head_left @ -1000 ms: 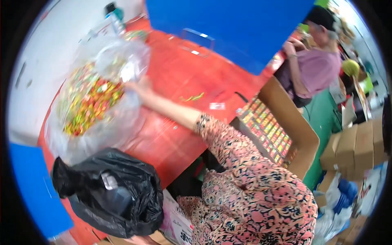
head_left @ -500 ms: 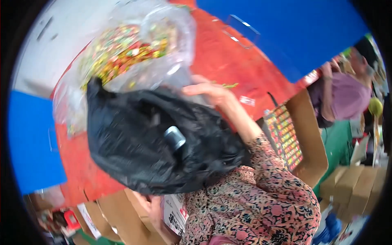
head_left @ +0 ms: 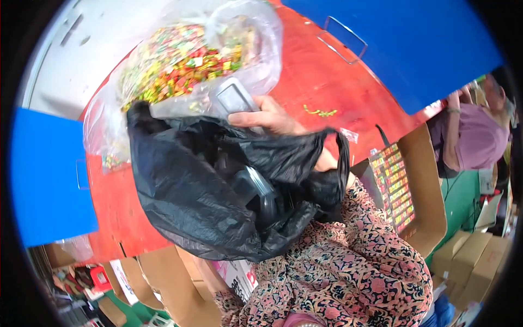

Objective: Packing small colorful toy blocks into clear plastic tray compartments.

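Note:
A small clear plastic box [head_left: 234,96] is held by my right hand [head_left: 272,115], the thumb on its near side. My right hand is closed on it, above the rim of a black plastic bag [head_left: 190,188]. One loop handle of that bag crosses in front of my right forearm. More clear plastic boxes [head_left: 264,193] show inside the bag's open mouth. My left forearm reaches under the bag from below; the bag hides my left hand and its fingers. Just beyond lies a large clear bag [head_left: 261,76] of small, colourfully wrapped pieces [head_left: 185,73].
Beneath the bags is a red tabletop [head_left: 310,71]. Blue panels with wire handles [head_left: 403,43] stand at far right and left. To the right, a cardboard box [head_left: 430,185] holds rows of colourful small packs [head_left: 397,191]. A person in purple [head_left: 479,133] works beyond it.
My right hand has lifted the clear box into plain sight above the black bag's rim. The bag's mouth has opened wider, showing boxes inside. My left hand has gone out of sight beneath it.

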Demonstrator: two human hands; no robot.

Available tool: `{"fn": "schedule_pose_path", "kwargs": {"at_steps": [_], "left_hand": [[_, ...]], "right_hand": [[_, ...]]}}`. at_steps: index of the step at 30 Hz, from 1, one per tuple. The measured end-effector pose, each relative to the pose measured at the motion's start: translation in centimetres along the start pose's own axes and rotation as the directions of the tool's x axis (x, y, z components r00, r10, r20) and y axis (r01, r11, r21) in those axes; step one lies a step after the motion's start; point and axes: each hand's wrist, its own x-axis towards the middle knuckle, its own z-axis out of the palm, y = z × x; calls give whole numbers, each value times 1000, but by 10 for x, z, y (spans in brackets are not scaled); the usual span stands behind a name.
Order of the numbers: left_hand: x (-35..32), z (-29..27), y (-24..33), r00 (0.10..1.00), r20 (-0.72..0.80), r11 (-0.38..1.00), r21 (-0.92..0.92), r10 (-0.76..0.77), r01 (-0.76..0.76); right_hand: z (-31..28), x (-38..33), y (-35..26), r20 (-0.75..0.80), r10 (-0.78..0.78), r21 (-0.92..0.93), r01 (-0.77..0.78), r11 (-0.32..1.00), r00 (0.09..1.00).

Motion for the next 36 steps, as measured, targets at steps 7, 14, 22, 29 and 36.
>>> {"fn": "schedule_pose_path", "kwargs": {"at_steps": [7,14,22,29,36], "left_hand": [[79,259,-113,953,294,987,-116,-75,113],[48,655,-83,849,520,946,-220,-93,238],[253,526,-108,765,632,909,-236,-125,343],[227,643,-106,686,705,849,-238,-183,471],[252,767,-96,641,737,788,-259,-212,559]], "right_hand": [[7,-28,-27,53,-86,-90,90,992,995],[-31,-66,-99,-172,-320,-231,278,933,932],[-87,-63,-146,-275,-516,-441,370,818,812],[-161,-17,-140,45,-816,-940,301,161,576],[-191,-35,-134,-296,-660,-525,459,716,690]]}}
